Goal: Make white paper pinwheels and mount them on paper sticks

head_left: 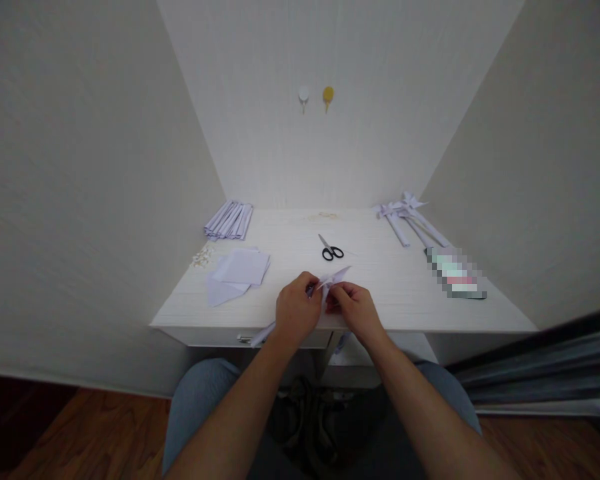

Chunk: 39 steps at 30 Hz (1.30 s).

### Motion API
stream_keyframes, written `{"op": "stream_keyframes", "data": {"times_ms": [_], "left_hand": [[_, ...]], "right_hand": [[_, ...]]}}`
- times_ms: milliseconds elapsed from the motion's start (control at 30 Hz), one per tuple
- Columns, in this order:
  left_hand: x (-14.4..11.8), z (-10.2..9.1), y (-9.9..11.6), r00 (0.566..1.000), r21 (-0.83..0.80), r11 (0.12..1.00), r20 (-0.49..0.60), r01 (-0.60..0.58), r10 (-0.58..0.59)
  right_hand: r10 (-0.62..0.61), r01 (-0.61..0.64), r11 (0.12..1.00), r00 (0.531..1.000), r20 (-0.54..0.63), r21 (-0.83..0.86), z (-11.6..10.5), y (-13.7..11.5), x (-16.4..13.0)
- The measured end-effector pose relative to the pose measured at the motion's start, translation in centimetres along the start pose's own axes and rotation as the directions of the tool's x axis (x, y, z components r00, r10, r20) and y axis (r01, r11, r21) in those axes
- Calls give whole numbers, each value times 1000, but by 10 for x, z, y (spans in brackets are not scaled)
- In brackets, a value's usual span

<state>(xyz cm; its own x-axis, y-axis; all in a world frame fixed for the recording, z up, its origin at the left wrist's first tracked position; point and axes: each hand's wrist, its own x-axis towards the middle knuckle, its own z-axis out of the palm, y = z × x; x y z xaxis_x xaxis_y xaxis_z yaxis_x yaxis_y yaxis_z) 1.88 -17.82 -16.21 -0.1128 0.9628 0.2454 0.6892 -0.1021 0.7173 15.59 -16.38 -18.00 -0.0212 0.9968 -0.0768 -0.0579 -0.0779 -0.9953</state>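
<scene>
Just above the table's front edge, my left hand [299, 308] is closed around a rolled paper stick [263, 335], whose lower end sticks out to the left below the hand. At its top is a white folded paper pinwheel [336, 275], with pointed blades showing between my hands. My right hand [353, 308] pinches the pinwheel from the right; its fingertips partly hide the paper's centre. Beyond my hands lie black-handled scissors [332, 252], blades pointing away and slightly left, with a thin sliver beside them.
Paper sheets [243, 268] lie at left, with rolled paper sticks [230, 220] behind and small pale bits [201, 257] beside them. Several paper pinwheels [414, 203] on sticks lie back right, near a blurred phone-like object [455, 275]. Thin pale sticks [327, 215] lie by the back wall.
</scene>
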Motion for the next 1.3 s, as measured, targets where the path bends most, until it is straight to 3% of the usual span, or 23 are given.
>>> {"op": "stream_keyframes", "data": {"times_ms": [400, 767, 1100, 1300], "left_hand": [[2, -2, 13, 996, 129, 991, 64, 46, -55], [4, -2, 9, 987, 237, 969, 120, 72, -103], [0, 8, 11, 986, 233, 968, 109, 98, -126], [-1, 5, 13, 985, 176, 977, 105, 118, -137]], "right_hand": [[-21, 22, 999, 1000, 19, -47, 2, 3, 4], [10, 0, 992, 997, 81, -126, -1, 5, 12], [-19, 44, 964, 995, 99, -261, -1, 4, 17], [-46, 68, 963, 995, 90, -260, -1, 3, 15]]}}
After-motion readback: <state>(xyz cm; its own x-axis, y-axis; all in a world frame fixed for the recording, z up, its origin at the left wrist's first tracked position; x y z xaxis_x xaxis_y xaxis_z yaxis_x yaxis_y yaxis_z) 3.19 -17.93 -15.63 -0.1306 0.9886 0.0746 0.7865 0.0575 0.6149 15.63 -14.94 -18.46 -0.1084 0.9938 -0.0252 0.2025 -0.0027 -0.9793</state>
